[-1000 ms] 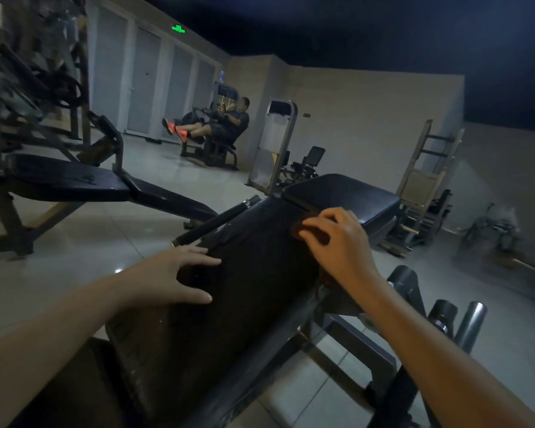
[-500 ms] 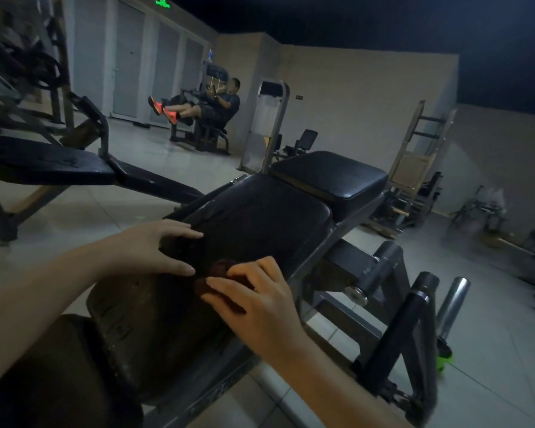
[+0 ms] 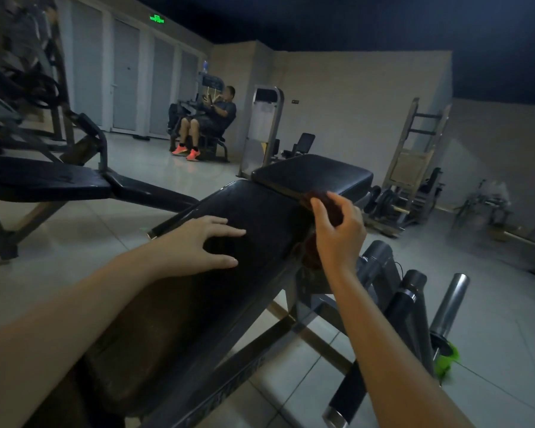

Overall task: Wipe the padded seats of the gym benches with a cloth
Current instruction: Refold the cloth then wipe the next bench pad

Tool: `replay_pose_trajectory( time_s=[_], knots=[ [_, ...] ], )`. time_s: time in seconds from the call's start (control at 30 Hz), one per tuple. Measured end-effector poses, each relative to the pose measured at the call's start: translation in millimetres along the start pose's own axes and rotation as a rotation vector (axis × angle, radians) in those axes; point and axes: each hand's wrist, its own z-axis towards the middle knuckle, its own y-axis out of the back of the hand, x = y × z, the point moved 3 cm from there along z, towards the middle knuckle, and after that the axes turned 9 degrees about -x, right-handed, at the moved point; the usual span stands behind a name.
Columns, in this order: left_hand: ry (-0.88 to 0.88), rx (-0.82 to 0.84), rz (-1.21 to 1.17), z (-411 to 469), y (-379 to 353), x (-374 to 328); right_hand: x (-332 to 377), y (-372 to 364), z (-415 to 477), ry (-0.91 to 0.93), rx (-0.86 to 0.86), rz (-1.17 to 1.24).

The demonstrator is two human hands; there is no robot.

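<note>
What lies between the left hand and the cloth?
Only bare black bench pad separates the left hand from the cloth, as the head view shows.

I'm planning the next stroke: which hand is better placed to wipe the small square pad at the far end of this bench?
Right. The right hand grips the cloth at the near edge of the small pad; the left hand lies flat and empty on the long pad.

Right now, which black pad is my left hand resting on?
The long pad nearest you, under your spread left hand; not the square pad beyond it, nor the bench on the left.
</note>
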Motion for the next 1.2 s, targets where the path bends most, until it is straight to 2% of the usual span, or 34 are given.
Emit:
replay_pose_trajectory(
  time_s=[0.27,0.5,0.67,0.83,0.97,1.1,1.2],
  knots=[
    [0.011,0.02,0.018,1.7,-0.2,-2.1,-2.2,-1.8,-33.1,-0.071,-0.131,0.066],
    [0.009,0.01,0.01,-2.9,-2.1,-3.8,7.3,9.5,-72.1,-0.006,-0.035,0.1],
    [0.025,0.018,-0.004,-3.5,-1.2,-6.2,8.1,2.9,-10.0,-0.211,-0.027,0.069],
    [0.033,0.009,-0.018,-3.0,-2.3,-3.9,9.5,-2.8,-18.2,-0.263,-0.12,0.09],
    [0.028,-0.012,0.004,-2.8,-2.6,-1.4,12.0,2.8,-32.1,-0.236,-0.055,0.129],
    [0.017,-0.006,0.011,-4.1,-5.5,1.6,12.3,10.6,-61.2,-0.126,0.019,0.135],
    [0.019,-0.006,0.019,-7.6,-8.0,-2.8,9.8,13.9,-45.1,-0.179,0.037,0.157]
  ],
)
